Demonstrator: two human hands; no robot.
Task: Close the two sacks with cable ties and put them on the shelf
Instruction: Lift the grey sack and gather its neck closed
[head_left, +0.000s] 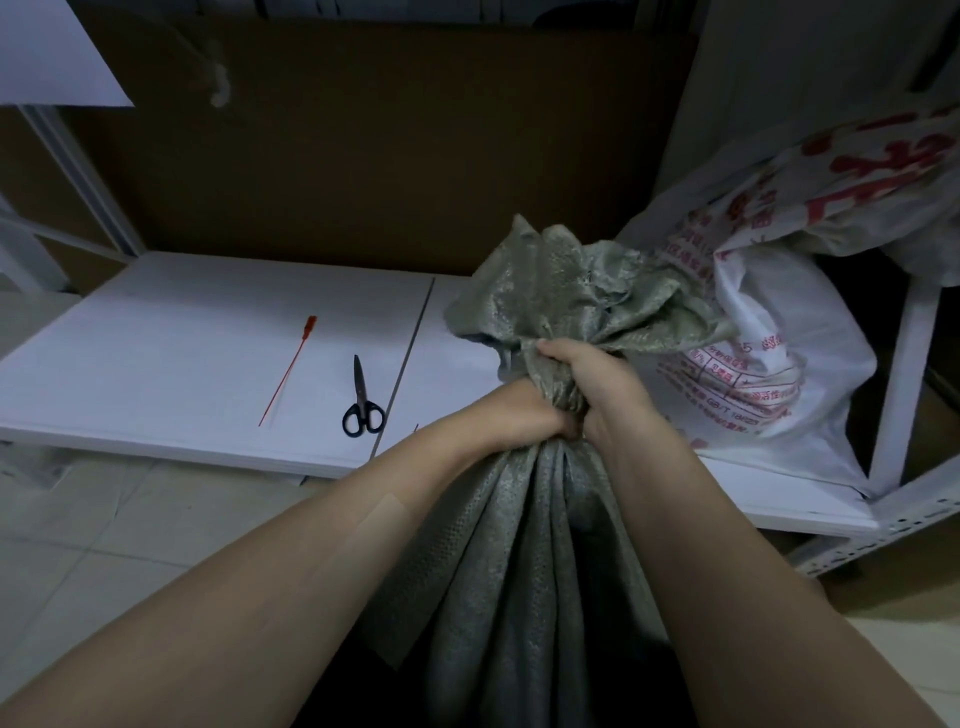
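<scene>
— Gripping that grey woven sack (519, 571) by the neck, are they?
— Yes. The left hand (524, 415) and right hand (597, 384) are both curled tight round the gathered cloth. They press against each other, and the right thumb lies on top. The loose mouth flares out above the fists. The body hangs down between the forearms, in front of the shelf's front edge.
— And the tie?
— A red cable tie (291, 369) lies flat on the white shelf board (182, 322), in its left half and well apart from the hands. Black-handled scissors (362, 400) lie just beside the tie, near the front edge, with the blades pointing toward the back.
— The other sack?
— The white sack with red print (769, 338) sits crumpled at the right end of the board, beside the white upright (904, 374). The grey sack's ruffled top hides part of it.
— Behind?
— Brown cardboard (389, 156) stands along the back edge, and pale floor tiles (130, 545) lie below.
</scene>
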